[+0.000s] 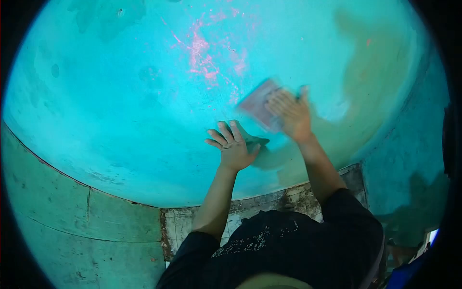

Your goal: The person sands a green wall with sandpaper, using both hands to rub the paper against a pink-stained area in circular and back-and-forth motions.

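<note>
A broad turquoise painted surface (159, 111) fills most of the view, with pink scuffed patches (202, 58) near its upper middle. My right hand (291, 113) presses a reddish-brown rectangular sheet, probably sandpaper (260, 103), flat against this surface. Both the hand and the sheet are smeared by motion. Below and left of it, my left hand (235, 148) rests on the turquoise surface, fingers spread, with nothing in it. A dark shadow falls just right of that hand.
A curved lower edge bounds the turquoise surface. Dirty pale tiles (180, 224) show beneath it, beside a green area (72, 226) with seams at left. A darker green surface (399, 159) lies at right. Something blue (406, 277) shows in the bottom right corner.
</note>
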Action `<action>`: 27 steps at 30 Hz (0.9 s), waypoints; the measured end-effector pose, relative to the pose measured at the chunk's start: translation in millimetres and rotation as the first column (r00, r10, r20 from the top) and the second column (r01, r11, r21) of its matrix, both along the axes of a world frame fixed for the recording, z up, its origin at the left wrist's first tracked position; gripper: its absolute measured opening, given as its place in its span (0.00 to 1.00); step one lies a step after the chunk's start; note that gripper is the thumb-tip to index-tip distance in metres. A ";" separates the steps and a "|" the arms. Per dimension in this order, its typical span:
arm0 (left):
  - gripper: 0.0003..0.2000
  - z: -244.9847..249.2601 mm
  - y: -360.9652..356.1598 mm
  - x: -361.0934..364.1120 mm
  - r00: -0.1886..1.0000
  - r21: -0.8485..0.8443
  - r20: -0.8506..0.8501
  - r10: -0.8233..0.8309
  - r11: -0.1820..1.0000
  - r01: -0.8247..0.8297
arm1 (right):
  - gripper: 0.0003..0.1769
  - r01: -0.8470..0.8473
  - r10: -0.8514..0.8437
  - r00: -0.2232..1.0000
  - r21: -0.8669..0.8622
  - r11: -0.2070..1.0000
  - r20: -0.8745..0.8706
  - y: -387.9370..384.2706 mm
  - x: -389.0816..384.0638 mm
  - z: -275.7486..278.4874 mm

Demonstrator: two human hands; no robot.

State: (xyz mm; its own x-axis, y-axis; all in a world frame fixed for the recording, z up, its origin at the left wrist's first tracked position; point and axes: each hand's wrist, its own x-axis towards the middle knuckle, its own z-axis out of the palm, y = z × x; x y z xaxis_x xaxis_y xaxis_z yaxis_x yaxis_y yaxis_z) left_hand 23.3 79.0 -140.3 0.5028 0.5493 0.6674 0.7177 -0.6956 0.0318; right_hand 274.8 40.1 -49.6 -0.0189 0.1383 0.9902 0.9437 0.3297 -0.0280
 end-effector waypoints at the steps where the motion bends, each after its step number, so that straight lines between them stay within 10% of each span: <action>1: 0.67 -0.7 -0.4 0.2 1.000 -0.012 -0.013 0.017 1.000 -0.017 | 0.23 0.020 -0.018 0.994 -0.018 1.000 0.111 1.5 4.9 0.6; 4: 0.66 2.3 -1.4 2.6 0.998 -0.046 -0.011 0.054 0.997 -0.054 | 0.24 0.111 0.013 0.859 0.211 0.971 -0.512 10.5 5.3 14.2; 7: 0.66 2.3 -0.7 2.0 1.000 -0.001 0.002 0.011 1.000 -0.011 | 0.27 -0.025 0.088 0.962 -0.236 0.971 0.260 -10.4 -31.6 17.8; 10: 0.66 2.3 -2.9 1.0 1.000 -0.109 -0.016 0.018 0.994 -0.020 | 0.28 -0.042 0.089 0.910 -0.122 0.992 0.404 4.5 -10.4 23.6; 14: 0.66 5.1 -2.9 4.6 0.999 -0.021 0.032 0.021 1.000 -0.021 | 0.25 -0.021 0.065 0.956 0.154 0.988 -0.287 2.0 3.0 72.7; 15: 0.66 3.7 -2.4 5.4 0.999 -0.003 0.036 0.010 1.000 -0.010 | 0.25 -0.035 0.076 0.959 0.149 0.988 -0.273 -3.2 -10.7 75.5; 17: 0.66 0.7 -2.3 4.1 0.999 0.019 0.039 0.008 1.000 -0.009 | 0.22 -0.121 0.299 0.782 -0.339 0.933 0.546 -19.7 -39.4 76.8; 20: 0.66 -0.6 -1.8 3.4 0.995 -0.131 -0.062 0.072 0.988 -0.079 | 0.20 -0.081 0.273 0.712 -0.310 0.947 0.647 -4.9 -24.4 99.0; 24: 0.66 -2.3 0.5 6.3 0.998 0.020 0.027 0.053 0.998 -0.053 | 0.18 0.046 -0.078 0.966 0.135 0.990 0.246 -3.8 0.0 159.7; 26: 0.66 -3.4 3.2 3.0 1.000 0.094 0.008 0.013 0.995 -0.013 | 0.19 0.128 -0.150 0.929 0.085 0.988 0.338 -7.1 -18.0 137.3; 27: 0.66 -4.7 0.3 3.7 0.998 -0.062 -0.023 0.051 0.997 -0.052 | 0.20 -0.044 0.117 0.821 -0.141 0.989 0.559 -7.0 -25.0 113.0</action>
State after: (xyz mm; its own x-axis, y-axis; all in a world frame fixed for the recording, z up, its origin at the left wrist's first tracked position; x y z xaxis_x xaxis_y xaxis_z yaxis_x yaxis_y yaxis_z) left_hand 27.0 79.3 -145.0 0.4864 0.6155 0.6202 0.7537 -0.6546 0.0586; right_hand 249.7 33.1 63.4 -0.5856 0.2245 0.7789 0.7759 0.4335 0.4584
